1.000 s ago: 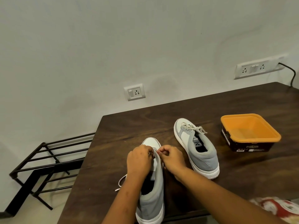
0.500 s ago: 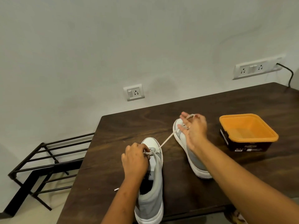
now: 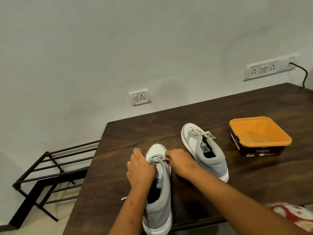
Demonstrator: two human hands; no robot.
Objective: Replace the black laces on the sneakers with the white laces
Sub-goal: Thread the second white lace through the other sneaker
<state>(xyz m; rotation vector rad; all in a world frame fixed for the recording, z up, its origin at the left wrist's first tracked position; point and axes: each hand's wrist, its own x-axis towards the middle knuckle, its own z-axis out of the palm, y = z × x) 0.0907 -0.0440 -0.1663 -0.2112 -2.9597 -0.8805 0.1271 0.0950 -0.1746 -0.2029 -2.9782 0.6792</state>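
Two grey and white sneakers stand on the dark wooden table (image 3: 254, 180). The near sneaker (image 3: 159, 206) points away from me, with a white lace (image 3: 158, 160) crossing its lowest eyelets. My left hand (image 3: 139, 168) pinches the lace at the sneaker's left side. On the right side my right hand (image 3: 180, 161) pinches the same lace. A loose lace end (image 3: 124, 198) pokes out left of my left forearm. The far sneaker (image 3: 204, 148) lies to the right, laced in white and tied. No black lace is visible.
An orange-rimmed dark tub (image 3: 259, 136) sits on the table at the right. A black metal rack (image 3: 50, 172) stands on the floor left of the table. Wall sockets (image 3: 139, 97) and a plugged cable (image 3: 303, 73) are behind. Red patterned cloth (image 3: 293, 212) shows at the bottom right.
My right hand, which had drawn the lace out toward the far sneaker, has come back to the near sneaker's eyelets. My left hand stayed on the near sneaker.
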